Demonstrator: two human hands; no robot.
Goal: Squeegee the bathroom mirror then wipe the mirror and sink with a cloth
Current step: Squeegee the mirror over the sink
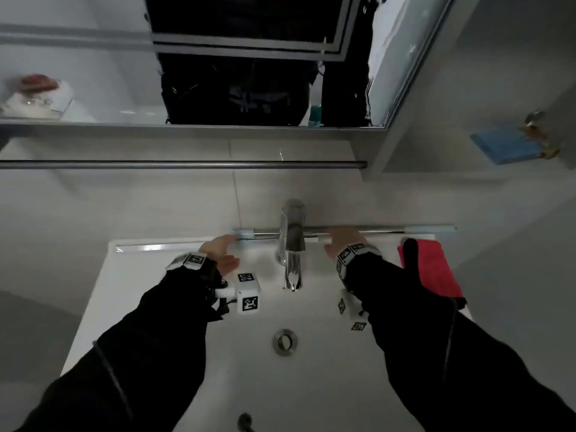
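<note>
- Directly ahead, the chrome tap (291, 244) rises from the back ledge of the sink (187, 338) and stands between my two hands, crossing in front of the squeegee (374, 229); the drain (284, 342) sits in the basin below.
- Squeegee: a long metal bar with pale end caps, lying flat along the back ledge, behind the tap; blurred, so finer detail is unclear.
- My left hand (223, 255): fingers relaxed and spread, tips at the squeegee's left end; gripping nothing.
- My right hand (341, 243): fingers extended onto the bar right of the tap; whether they curl round it I cannot tell.
- Red cloth (433, 269): on the sink's right rim, partly hidden by my right sleeve.
- Mirror (93, 76): above a grey rail (156, 164).
</note>
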